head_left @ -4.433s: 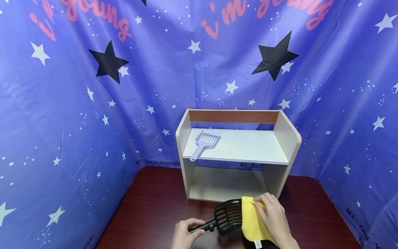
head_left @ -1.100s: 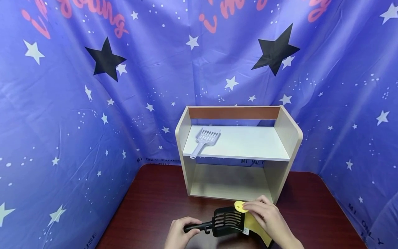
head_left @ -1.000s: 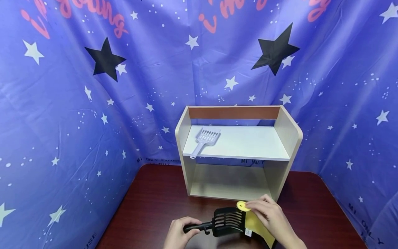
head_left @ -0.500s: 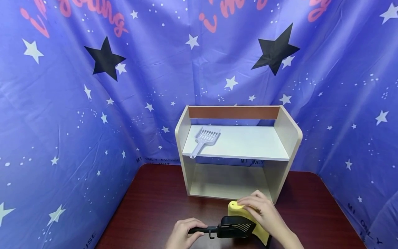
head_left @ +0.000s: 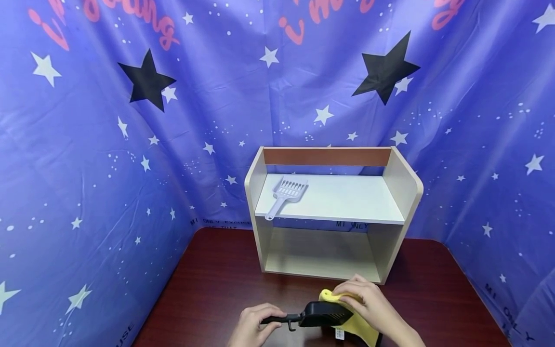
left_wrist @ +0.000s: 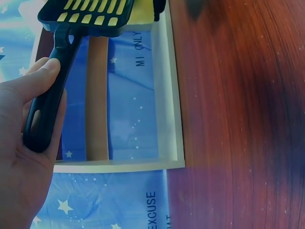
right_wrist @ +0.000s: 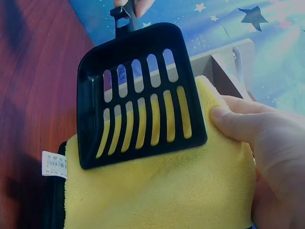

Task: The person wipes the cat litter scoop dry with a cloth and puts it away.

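Note:
My left hand (head_left: 256, 325) grips the handle of a black slotted litter scoop (head_left: 323, 314), its thumb lying along the handle in the left wrist view. My right hand (head_left: 368, 303) holds a yellow plush cloth (right_wrist: 157, 191) with a dark edge and a white tag (right_wrist: 54, 164). In the right wrist view the thumb lies on the cloth's near side, while the other fingers are mostly hidden behind it. The cloth spreads behind the scoop's head, and yellow shows through the lower slots. The head view has the scoop nearly side-on, its front end against the cloth.
A small two-tier shelf (head_left: 326, 219) stands on the dark red table (head_left: 208, 284), just beyond my hands. On its upper board, at the left, lies a pale lavender slotted scoop (head_left: 288, 193). Blue star-printed curtain (head_left: 217, 120) surrounds the table's back and sides.
The black scoop has rolled from showing its slotted face to nearly side-on. My right hand has drawn the cloth from over the scoop's front end to behind its head.

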Demonstrator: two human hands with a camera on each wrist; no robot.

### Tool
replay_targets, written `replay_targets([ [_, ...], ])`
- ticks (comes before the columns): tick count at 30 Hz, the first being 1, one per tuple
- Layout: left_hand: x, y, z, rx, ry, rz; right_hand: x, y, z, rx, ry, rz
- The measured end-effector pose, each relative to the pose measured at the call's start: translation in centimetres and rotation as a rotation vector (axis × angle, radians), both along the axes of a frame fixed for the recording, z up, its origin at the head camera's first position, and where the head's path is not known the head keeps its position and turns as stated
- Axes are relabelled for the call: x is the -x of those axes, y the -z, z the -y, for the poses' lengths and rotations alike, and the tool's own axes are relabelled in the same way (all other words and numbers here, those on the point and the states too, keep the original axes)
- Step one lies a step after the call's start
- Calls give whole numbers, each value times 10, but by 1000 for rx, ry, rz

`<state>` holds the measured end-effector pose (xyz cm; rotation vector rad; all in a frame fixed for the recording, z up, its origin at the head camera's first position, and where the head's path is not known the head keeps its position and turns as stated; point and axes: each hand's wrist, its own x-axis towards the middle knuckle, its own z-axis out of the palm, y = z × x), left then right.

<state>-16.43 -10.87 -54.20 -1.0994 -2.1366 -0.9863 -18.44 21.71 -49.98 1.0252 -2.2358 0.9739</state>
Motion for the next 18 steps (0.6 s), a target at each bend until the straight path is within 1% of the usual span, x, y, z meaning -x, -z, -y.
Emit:
replay_targets([
  [7,0,-2,7,-18,-41,19,-3,1,-6,36,18,19],
  [15,1,-3,15,-46,-37,25,-4,3,-11,49,36,4],
  [18,1,-3,16,-51,-44,43,-4,3,-12,44,42,-6],
])
